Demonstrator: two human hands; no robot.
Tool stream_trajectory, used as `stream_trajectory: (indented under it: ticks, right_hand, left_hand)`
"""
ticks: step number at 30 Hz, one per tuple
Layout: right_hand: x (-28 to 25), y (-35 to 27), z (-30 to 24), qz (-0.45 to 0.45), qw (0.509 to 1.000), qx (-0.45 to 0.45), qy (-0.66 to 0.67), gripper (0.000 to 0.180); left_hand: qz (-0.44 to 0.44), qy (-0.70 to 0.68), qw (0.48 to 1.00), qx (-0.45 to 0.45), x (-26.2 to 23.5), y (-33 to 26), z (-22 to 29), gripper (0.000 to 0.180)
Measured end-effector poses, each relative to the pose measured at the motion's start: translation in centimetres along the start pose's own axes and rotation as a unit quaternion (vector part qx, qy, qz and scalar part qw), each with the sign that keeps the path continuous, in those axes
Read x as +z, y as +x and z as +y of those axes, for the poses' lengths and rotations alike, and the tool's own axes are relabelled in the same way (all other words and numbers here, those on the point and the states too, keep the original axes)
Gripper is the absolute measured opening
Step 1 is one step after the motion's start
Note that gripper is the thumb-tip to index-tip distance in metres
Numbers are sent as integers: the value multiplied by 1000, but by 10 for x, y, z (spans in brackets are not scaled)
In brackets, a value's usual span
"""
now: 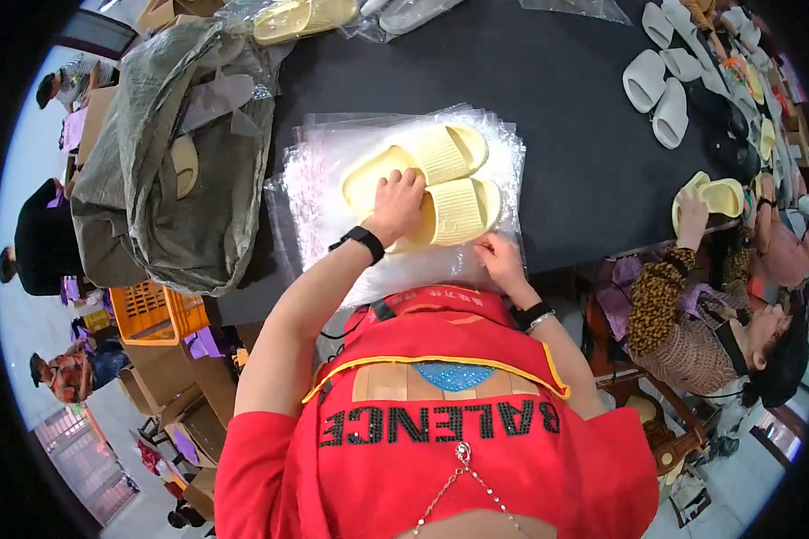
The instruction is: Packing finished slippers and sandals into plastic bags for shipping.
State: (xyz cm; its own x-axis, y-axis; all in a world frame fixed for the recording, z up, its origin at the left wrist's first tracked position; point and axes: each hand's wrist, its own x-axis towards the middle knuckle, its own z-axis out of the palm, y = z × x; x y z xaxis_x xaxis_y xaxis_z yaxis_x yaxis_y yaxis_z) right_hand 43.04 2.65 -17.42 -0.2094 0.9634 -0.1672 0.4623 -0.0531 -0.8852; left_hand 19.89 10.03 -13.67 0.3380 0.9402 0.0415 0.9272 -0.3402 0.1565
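Two pale yellow slippers [457,216] lay side by side on one stack of clear plastic bags [319,180], atop the dark surface [566,162], their toes toward three o'clock. The left hand [397,208] rested across both, its fingers bent over the inner sole of the farther one; whether it gripped either, I could not tell. The right hand [503,262] was partly curled at the bags' edge, just beside the nearer slipper at about four o'clock; whether it pinched any film was unclear.

From the pair, one grey-green sack [117,198] stood at nine o'clock, one orange crate [157,314] at eight, and one yellow slipper in plastic [306,18] at eleven. At least four light grey slippers [644,81] sat at two o'clock. At three, a co-worker's hand [691,216] touched yellow footwear [721,197].
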Motion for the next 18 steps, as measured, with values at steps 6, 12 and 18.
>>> stream_trajectory:
  ticks: [6,12,18]
  right_hand:
    - [-3,0,0,4,1000,-11,-17,11]
    - [-8,3,-1,-26,998,-32,-40,13]
    - [-10,12,-8,-93,994,51,-16,22]
  left_hand:
    - [29,52,994,-90,-6,0,-43,20]
    - [69,26,990,-121,-48,-10,-46,13]
    - [31,-49,993,-99,-36,-41,-41,22]
